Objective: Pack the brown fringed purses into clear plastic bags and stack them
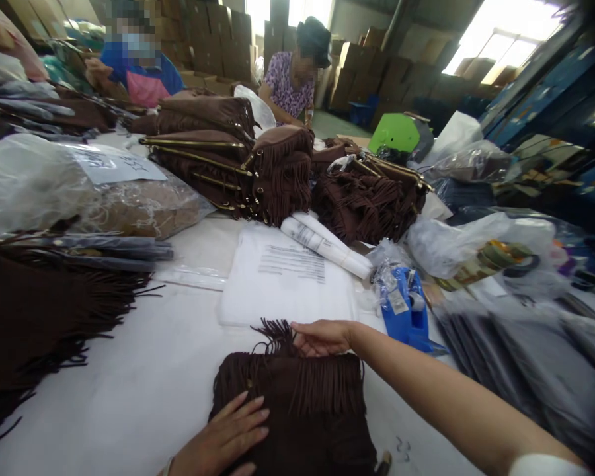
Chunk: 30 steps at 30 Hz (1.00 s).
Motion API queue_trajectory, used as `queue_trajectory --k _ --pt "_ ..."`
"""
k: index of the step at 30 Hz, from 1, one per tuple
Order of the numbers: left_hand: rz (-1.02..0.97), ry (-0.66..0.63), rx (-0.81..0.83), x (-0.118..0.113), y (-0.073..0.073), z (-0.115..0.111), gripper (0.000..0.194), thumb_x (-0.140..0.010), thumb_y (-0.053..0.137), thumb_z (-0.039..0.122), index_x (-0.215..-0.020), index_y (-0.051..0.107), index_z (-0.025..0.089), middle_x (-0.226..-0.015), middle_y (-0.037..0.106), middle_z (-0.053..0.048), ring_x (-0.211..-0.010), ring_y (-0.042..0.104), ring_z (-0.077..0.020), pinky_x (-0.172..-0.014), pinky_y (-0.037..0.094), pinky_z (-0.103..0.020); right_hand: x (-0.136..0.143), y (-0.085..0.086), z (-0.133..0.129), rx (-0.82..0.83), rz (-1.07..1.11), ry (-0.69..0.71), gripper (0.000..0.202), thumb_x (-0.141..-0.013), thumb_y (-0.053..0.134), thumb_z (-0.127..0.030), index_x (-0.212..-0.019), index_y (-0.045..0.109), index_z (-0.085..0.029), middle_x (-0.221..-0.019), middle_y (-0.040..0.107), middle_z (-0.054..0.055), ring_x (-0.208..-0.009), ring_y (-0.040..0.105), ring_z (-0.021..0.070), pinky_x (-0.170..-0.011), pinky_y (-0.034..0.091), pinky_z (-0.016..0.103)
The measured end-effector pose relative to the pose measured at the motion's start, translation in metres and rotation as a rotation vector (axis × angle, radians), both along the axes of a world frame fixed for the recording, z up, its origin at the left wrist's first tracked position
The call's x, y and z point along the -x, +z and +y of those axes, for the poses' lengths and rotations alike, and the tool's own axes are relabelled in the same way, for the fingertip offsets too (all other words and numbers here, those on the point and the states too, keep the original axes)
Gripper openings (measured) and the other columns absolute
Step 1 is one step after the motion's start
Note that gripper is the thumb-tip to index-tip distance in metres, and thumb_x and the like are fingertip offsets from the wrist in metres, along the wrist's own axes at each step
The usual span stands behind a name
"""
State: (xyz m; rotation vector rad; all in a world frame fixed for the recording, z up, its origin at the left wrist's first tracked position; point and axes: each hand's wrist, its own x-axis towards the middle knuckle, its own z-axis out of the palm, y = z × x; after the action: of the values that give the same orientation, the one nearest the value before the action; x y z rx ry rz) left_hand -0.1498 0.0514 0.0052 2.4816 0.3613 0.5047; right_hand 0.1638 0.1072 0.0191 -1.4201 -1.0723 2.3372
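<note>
One brown fringed bag (322, 430) lies on the white table (129, 390), close to the person. The left hand (221, 433) rests spread on its front, gripping nothing; the right hand (322, 337) pinches fringe strands (277, 336) just past its far edge. The step in hand looks like straightening the fringe; the next move seems to call for a light pinch and a steadying palm. Beyond lie printed white sheets (287, 291), then piled brown bags (282, 165).
</note>
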Motion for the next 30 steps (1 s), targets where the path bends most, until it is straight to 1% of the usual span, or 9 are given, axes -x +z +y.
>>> queue_trajectory --k 6,9,12,15,17,19,21,24,30 --pt "-0.056 0.015 0.169 0.002 0.006 0.001 0.052 -0.086 0.045 0.015 -0.134 0.039 0.034 -0.128 0.057 0.001 -0.124 0.047 -0.0184 -0.109 0.036 -0.043 0.046 0.002 0.003 0.017 0.437 -0.103 0.054 -0.091 0.039 -0.057 -0.122 0.056 -0.016 -0.125 0.058 0.010 -0.117 0.053 0.0203 -0.101 0.037 0.038" --pt "-0.133 0.139 0.282 0.010 0.019 0.003 0.040 -0.089 0.044 0.016 -0.124 0.051 0.033 -0.121 0.062 0.001 -0.117 0.054 -0.0186 -0.105 0.041 -0.040 0.044 0.023 -0.007 -0.345 0.355 -0.021 0.048 -0.094 0.038 -0.050 -0.129 0.051 -0.019 -0.135 0.050 0.008 -0.126 0.043 0.0203 -0.108 0.028 0.038" --pt "-0.192 0.412 0.364 0.017 0.036 0.015 0.032 -0.091 0.040 0.019 -0.111 0.063 0.027 -0.117 0.064 -0.001 -0.113 0.057 -0.0203 -0.104 0.041 -0.039 0.043 0.037 -0.032 -0.792 0.050 0.317 0.049 -0.092 0.043 -0.047 -0.136 0.043 -0.024 -0.142 0.041 0.005 -0.135 0.028 0.0195 -0.113 0.019 0.038" --pt "-0.154 0.726 0.407 0.012 0.050 0.040 0.030 -0.091 0.042 0.031 -0.110 0.064 0.024 -0.119 0.064 -0.002 -0.113 0.056 -0.0213 -0.105 0.038 -0.036 0.049 0.032 -0.064 -1.146 -0.182 0.495 0.060 -0.088 0.052 -0.046 -0.140 0.036 -0.022 -0.147 0.030 0.007 -0.139 0.017 0.0209 -0.115 0.010 0.040" --pt "-0.087 0.811 0.372 -0.003 0.054 0.062 0.031 -0.090 0.046 0.038 -0.109 0.065 0.023 -0.113 0.066 -0.001 -0.108 0.059 -0.0211 -0.101 0.041 -0.032 0.056 0.023 -0.082 -1.256 -0.276 0.512 0.061 -0.088 0.050 -0.048 -0.140 0.035 -0.019 -0.147 0.029 0.009 -0.139 0.016 0.0207 -0.115 0.008 0.040" --pt "0.030 0.706 0.232 -0.028 0.052 0.086 0.033 -0.090 0.044 0.039 -0.107 0.065 0.021 -0.107 0.068 -0.004 -0.102 0.061 -0.0207 -0.097 0.044 -0.030 0.064 0.015 -0.095 -1.297 -0.360 0.499 0.059 -0.090 0.046 -0.050 -0.139 0.037 -0.019 -0.146 0.031 0.008 -0.139 0.016 0.0194 -0.116 0.008 0.037" --pt "0.188 0.466 0.047 -0.058 0.045 0.106 0.031 -0.091 0.043 0.032 -0.111 0.062 0.017 -0.108 0.067 -0.007 -0.101 0.060 -0.0204 -0.095 0.044 -0.032 0.070 0.012 -0.103 -1.314 -0.416 0.479 0.056 -0.092 0.043 -0.050 -0.137 0.040 -0.018 -0.144 0.036 0.008 -0.139 0.018 0.0184 -0.116 0.007 0.036" --pt "0.339 0.181 -0.083 -0.104 0.033 0.125 0.030 -0.080 0.060 0.019 -0.110 0.061 0.016 -0.109 0.064 -0.010 -0.103 0.056 -0.0230 -0.093 0.044 -0.035 0.073 0.014 -0.109 -1.330 -0.433 0.426 0.051 -0.093 0.040 -0.050 -0.133 0.045 -0.019 -0.141 0.042 0.006 -0.137 0.023 0.0171 -0.116 0.009 0.034" --pt "0.512 0.065 -0.196 -0.140 0.022 0.131 0.022 -0.077 0.046 -0.003 -0.076 0.063 0.011 -0.089 0.062 -0.014 -0.088 0.057 -0.0243 -0.075 0.049 -0.036 0.059 0.020 -0.118 -1.276 -0.371 0.273 0.042 -0.095 0.040 -0.044 -0.129 0.050 -0.021 -0.136 0.049 0.003 -0.134 0.031 0.0142 -0.114 0.013 0.031"
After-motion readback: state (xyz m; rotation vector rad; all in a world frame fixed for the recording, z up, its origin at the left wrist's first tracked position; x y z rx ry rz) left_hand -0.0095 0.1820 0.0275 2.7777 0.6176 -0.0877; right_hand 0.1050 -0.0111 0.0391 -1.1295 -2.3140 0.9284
